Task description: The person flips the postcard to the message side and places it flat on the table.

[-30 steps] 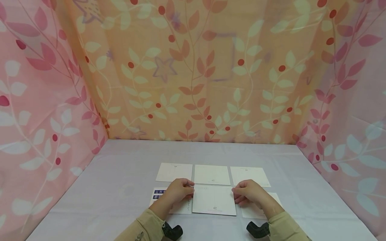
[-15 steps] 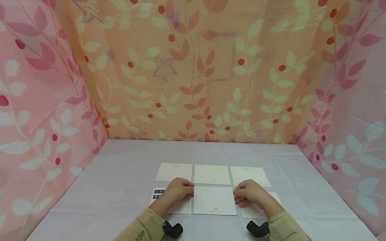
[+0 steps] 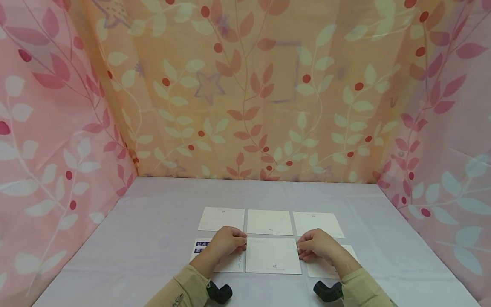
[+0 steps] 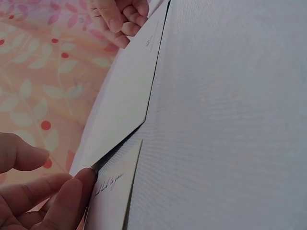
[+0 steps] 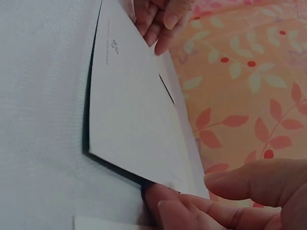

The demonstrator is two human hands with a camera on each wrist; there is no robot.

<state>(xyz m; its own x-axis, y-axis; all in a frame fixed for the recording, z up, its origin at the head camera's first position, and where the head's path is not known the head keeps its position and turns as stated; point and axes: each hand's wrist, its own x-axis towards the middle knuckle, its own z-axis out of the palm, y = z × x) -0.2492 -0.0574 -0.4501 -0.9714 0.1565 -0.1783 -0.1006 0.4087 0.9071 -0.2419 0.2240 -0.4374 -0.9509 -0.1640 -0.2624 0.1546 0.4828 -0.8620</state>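
Observation:
A white postcard (image 3: 273, 256) with a faint dividing line lies at the front centre, between my two hands. At its left edge are the fingertips of my left hand (image 3: 229, 241); the left wrist view shows that thumb (image 4: 26, 155) lifted away from the card. My right hand (image 3: 319, 245) has its fingertips right at the opposite edge, partly under it in the right wrist view, thumb (image 5: 235, 179) apart above. Beneath my left hand lies a postcard with blue printed blocks (image 3: 201, 244). Another white postcard (image 3: 320, 271) is partly hidden by my right hand.
Behind them lie a left postcard (image 3: 221, 219), a middle postcard (image 3: 270, 222) and a right postcard (image 3: 317, 224) in a row. White cloth (image 3: 168, 196) covers the table. Patterned curtains (image 3: 245, 85) enclose the back and sides. Black curved devices (image 3: 220, 293) sit at both wrists.
The front centre postcard has shifted slightly right and settled flat. My right fingertips have come slightly off its edge in the head view. My left hand has barely moved.

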